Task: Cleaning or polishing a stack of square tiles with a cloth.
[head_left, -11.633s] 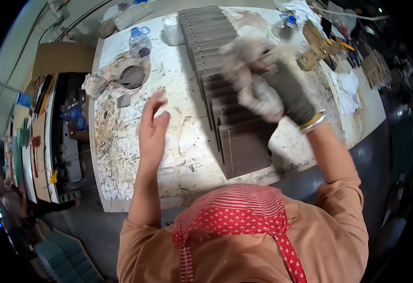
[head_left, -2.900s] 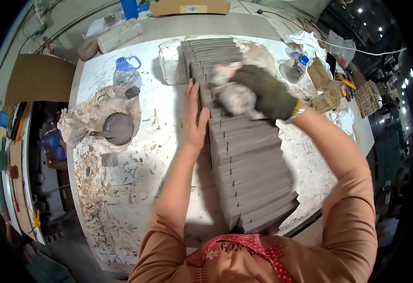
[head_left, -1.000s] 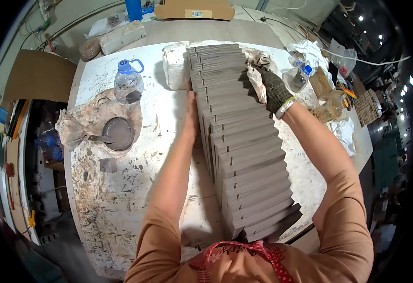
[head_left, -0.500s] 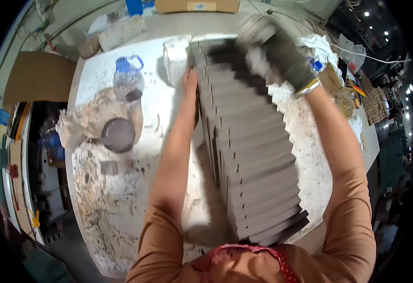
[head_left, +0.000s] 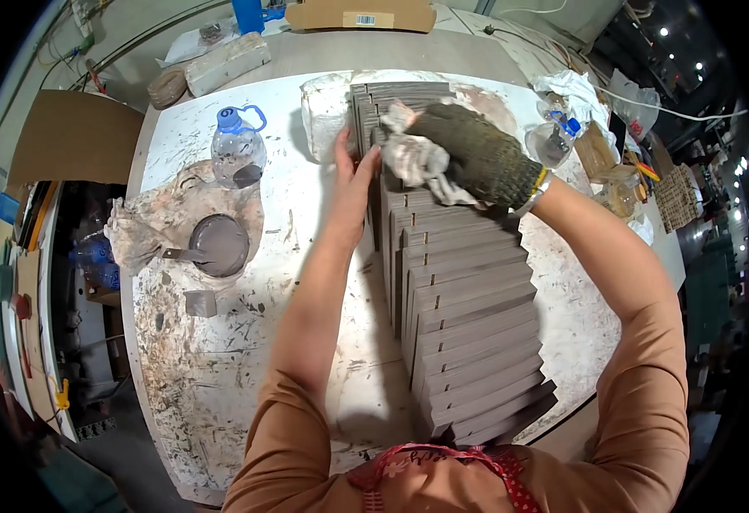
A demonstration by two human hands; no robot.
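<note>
Wiping is the step in hand, as far as I can judge. The person is leaning over a long row of grey slabs (head_left: 468,291) that is running from the near edge of the tabletop (head_left: 220,376) up toward its far edge, each slab overlapping the next like fallen dominoes. The right hand (head_left: 477,158), in a dark knitted glove, is closing around a stained rag (head_left: 417,158) and pressing it onto the slabs near the far end of the row. The left hand (head_left: 353,171), bare, is lying flat and open-fingered against the left side of the row, bracing it.

Toward the left edge, a plastic bottle with a blue cap (head_left: 237,154) is standing beside a crumpled cloth (head_left: 160,227) with a small dark bowl (head_left: 219,245) on it. A pale wrapped block (head_left: 323,107) is sitting just beside the far end of the row.

The next move, I reckon, calls for steady pressure from the rag along the slab faces while the bare palm is keeping the leaning row from sliding sideways.
</note>
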